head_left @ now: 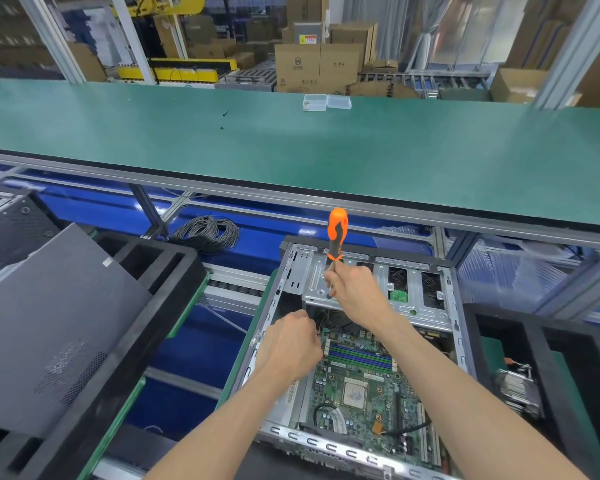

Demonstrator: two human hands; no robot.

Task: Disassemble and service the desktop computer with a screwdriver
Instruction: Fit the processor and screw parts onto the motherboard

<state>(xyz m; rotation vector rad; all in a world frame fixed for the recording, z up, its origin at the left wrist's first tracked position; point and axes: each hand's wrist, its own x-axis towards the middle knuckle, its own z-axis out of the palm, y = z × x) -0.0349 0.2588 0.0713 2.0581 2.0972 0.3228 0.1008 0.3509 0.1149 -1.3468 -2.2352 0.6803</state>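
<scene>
Two bare hands worked inside the open computer case (pixel 361 358), which lay on its side on the lower rack below the near edge of the green table (pixel 291 150). The right hand (pixel 357 294) was curled around the shaft of the screwdriver (pixel 336 237), just under its orange-and-black handle, which stood nearly upright with the tip down at the metal drive cage (pixel 413 299) toward the case's far edge. The left hand (pixel 291 344) was curled at the case's left wall, over cables beside the motherboard (pixel 361 386); whether it gripped anything I could not tell. A grey side panel (pixel 49 323) rested on black foam to the left of the case. A coil of black cable (pixel 207 233) lay beyond it. Two small clear boxes (pixel 326 102) sat at the table's far edge.
</scene>
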